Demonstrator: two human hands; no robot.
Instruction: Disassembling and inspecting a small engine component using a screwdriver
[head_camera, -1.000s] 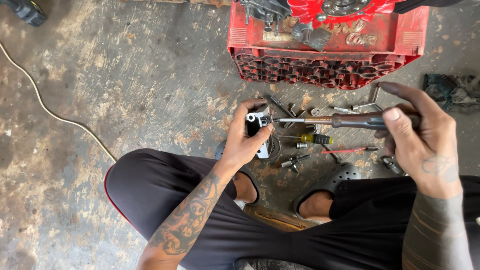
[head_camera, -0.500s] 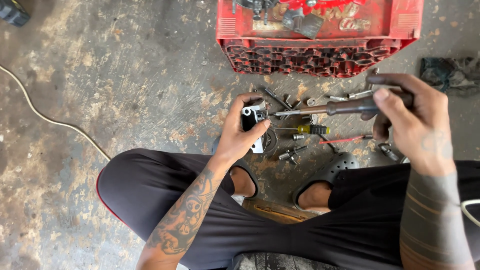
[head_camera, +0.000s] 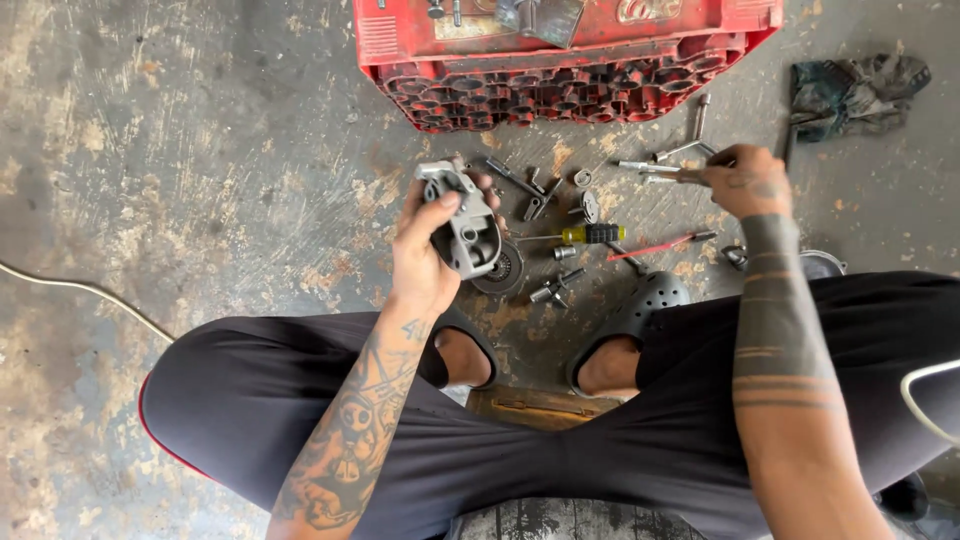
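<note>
I sit with my knees apart above a stained concrete floor. My left hand (head_camera: 425, 245) grips a grey metal housing part (head_camera: 468, 228) and holds it tilted above the floor. My right hand (head_camera: 745, 180) is low near the floor on the right, closed around a dark-handled tool whose metal shaft (head_camera: 648, 167) points left. Between the hands lie a yellow-handled screwdriver (head_camera: 593, 234), a thin red-handled tool (head_camera: 652, 246), a round toothed disc (head_camera: 503, 272) and several small bolts and sockets.
A red plastic crate (head_camera: 570, 75) with metal parts stands ahead at the top. A dirty rag (head_camera: 855, 90) lies at the far right, a T-shaped wrench (head_camera: 692, 140) beside my right hand. A pale cable (head_camera: 80, 290) crosses the floor on the left.
My right hand has pulled the tool away from the housing and moved down to the right, toward the floor. My left hand has turned the housing and lifted it closer.
</note>
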